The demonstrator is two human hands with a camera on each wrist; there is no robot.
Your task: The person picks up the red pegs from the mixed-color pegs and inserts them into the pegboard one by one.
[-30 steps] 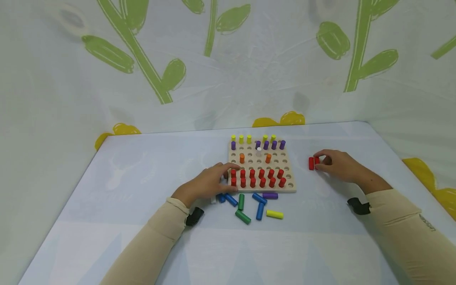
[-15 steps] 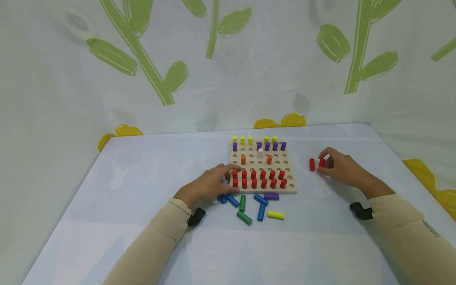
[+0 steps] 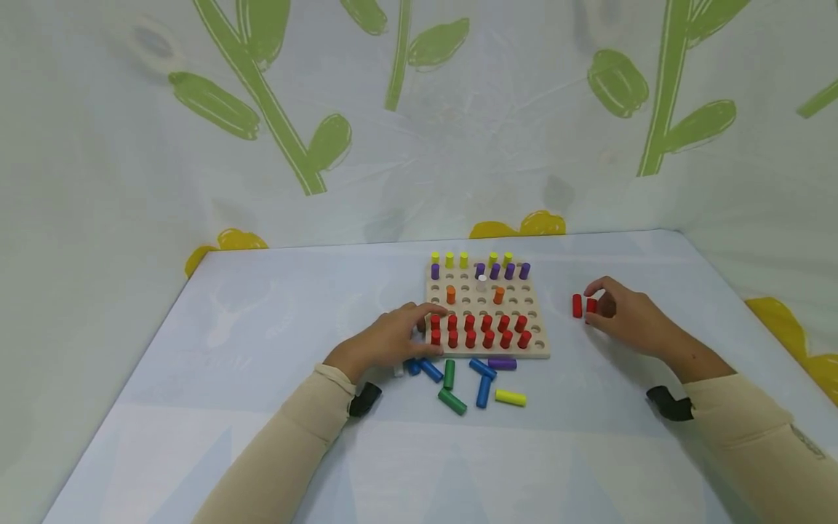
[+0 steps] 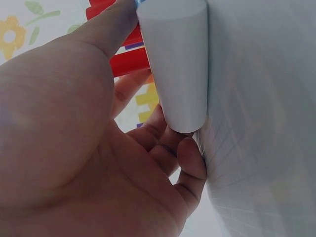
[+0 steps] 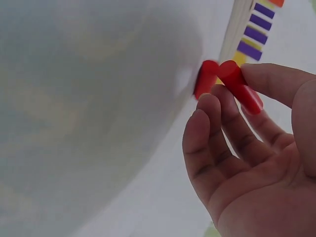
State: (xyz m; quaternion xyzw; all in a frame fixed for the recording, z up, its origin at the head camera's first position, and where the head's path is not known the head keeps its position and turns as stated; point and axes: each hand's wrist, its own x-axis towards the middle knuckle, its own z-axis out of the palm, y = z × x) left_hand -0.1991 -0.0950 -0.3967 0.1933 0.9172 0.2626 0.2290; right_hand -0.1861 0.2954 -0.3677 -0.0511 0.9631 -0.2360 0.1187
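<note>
A wooden pegboard (image 3: 466, 307) stands mid-table, with two rows of red pegs (image 3: 487, 322) upright along its near side. My left hand (image 3: 386, 338) holds the board's near left corner, thumb at the front and index finger reaching over the left edge. Under that palm, a white peg (image 4: 177, 64) lies on the table in the left wrist view. To the right of the board, my right hand (image 3: 631, 313) pinches a red peg (image 5: 239, 86) between thumb and fingertips, tilted. Just left of it a second red peg (image 3: 577, 306) lies on the table.
Loose blue pegs (image 3: 483, 391), green pegs (image 3: 452, 402), a yellow peg (image 3: 511, 397) and a purple peg (image 3: 502, 364) lie before the board. Yellow, purple, orange and white pegs fill some far holes. A leaf-patterned wall (image 3: 432, 182) rises behind the table.
My right hand has drawn its red peg slightly right, away from the other red peg beside it. The left hand stays at the board; the head view has shifted a little.
</note>
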